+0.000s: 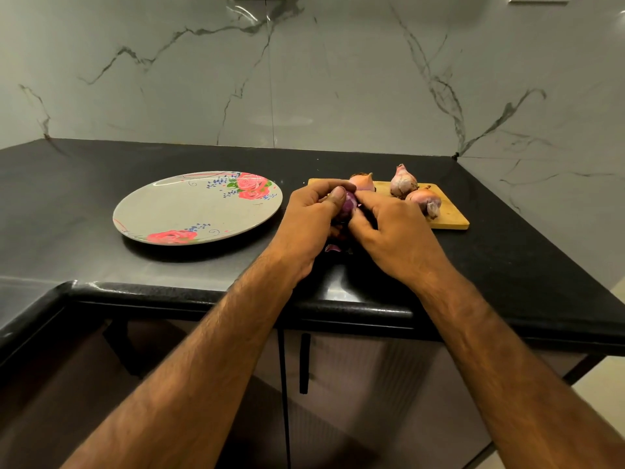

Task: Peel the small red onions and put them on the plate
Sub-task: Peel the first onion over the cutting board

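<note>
A small purple onion (348,204) sits between both hands above the black counter, mostly hidden by fingers. My left hand (309,225) grips it from the left, thumb on top. My right hand (389,228) pinches at its right side, where a bit of skin shows. Three unpeeled onions lie on the wooden board (449,218): one (363,181) just behind my hands, one (402,182) upright, one (424,200) on its side. The grey plate (169,208) with pink roses lies to the left with nothing on it.
Scraps of purple peel (333,248) lie on the counter under my hands. The black counter (507,258) has a rounded front edge near my forearms and steps back at the left. A marble wall rises behind. Cabinet doors are below.
</note>
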